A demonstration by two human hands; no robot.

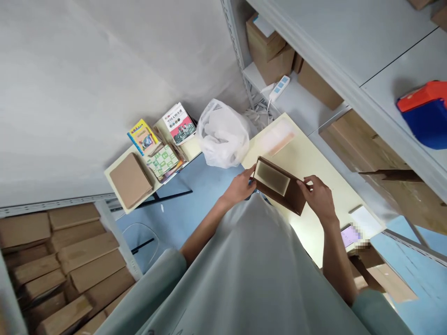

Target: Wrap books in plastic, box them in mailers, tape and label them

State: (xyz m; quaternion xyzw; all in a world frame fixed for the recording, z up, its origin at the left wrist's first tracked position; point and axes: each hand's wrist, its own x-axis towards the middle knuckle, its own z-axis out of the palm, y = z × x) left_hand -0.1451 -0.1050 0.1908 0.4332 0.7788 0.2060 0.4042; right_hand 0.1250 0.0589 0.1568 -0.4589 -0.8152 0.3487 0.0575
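An open brown cardboard box (295,197) is held between both hands over the pale yellow table (314,172), close to my body. My left hand (241,186) grips its left end, thumb and fingers closed on the cardboard wall. At the right end, my right hand (318,197) pinches the upper edge. Inside the box a pale rectangle shows; I cannot tell whether it is the table seen through an open bottom or something lying within. Beyond the box, a flat whitish-pink sheet (275,135) lies on the table.
A white plastic bag (223,135) stands beyond my left hand. Books (179,123) and a brown carton (129,179) lie on a side table. A phone (350,235) is near the right table edge. Shelves with boxes (92,263) flank both sides; a power strip (279,88) sits behind.
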